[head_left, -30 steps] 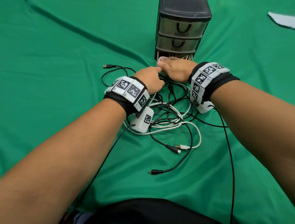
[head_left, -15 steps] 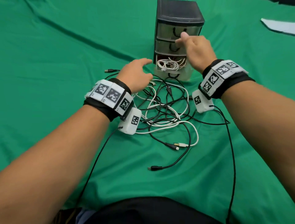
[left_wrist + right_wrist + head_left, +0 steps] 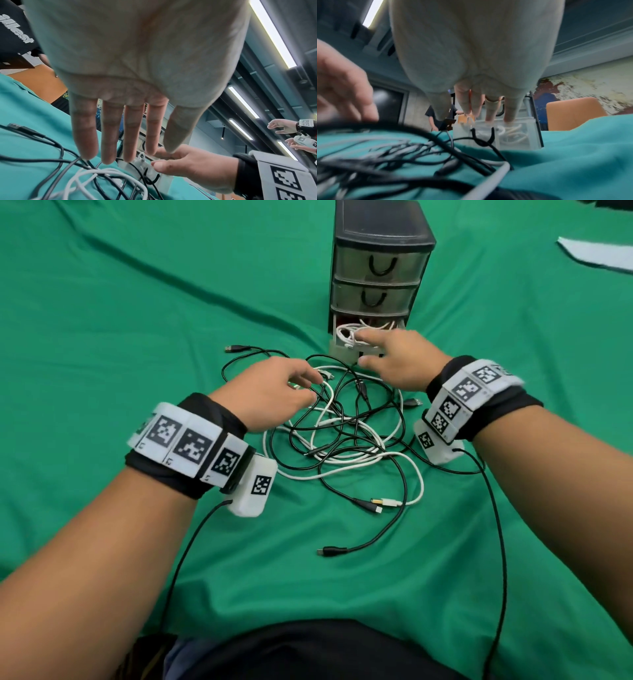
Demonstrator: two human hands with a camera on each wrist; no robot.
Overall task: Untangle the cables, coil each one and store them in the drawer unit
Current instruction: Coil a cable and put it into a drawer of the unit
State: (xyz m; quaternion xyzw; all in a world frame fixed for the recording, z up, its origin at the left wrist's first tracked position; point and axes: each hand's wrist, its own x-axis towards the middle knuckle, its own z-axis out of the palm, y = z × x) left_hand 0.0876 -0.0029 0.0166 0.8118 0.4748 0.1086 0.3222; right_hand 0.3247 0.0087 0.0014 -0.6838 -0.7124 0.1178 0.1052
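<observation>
A tangle of black and white cables (image 3: 342, 433) lies on the green cloth in front of the dark three-drawer unit (image 3: 380, 241). Its bottom drawer (image 3: 342, 350) stands pulled out with a coiled white cable (image 3: 352, 332) inside. My right hand (image 3: 366, 347) reaches to that drawer's front, with its straight fingers (image 3: 510, 112) at the rim over the coil. My left hand (image 3: 308, 386) hovers over the tangle's upper left with its fingers (image 3: 109, 135) straight, tips at the cables, holding nothing.
The two upper drawers (image 3: 376, 265) are closed. Loose plug ends stick out of the tangle at the far left (image 3: 236, 348) and toward me (image 3: 329, 551). Wrist-camera leads trail over the cloth near my body. A white sheet (image 3: 596, 256) lies far right.
My right hand has come down from the upper drawers to the open bottom drawer. The left hand has settled lower onto the tangle's left side.
</observation>
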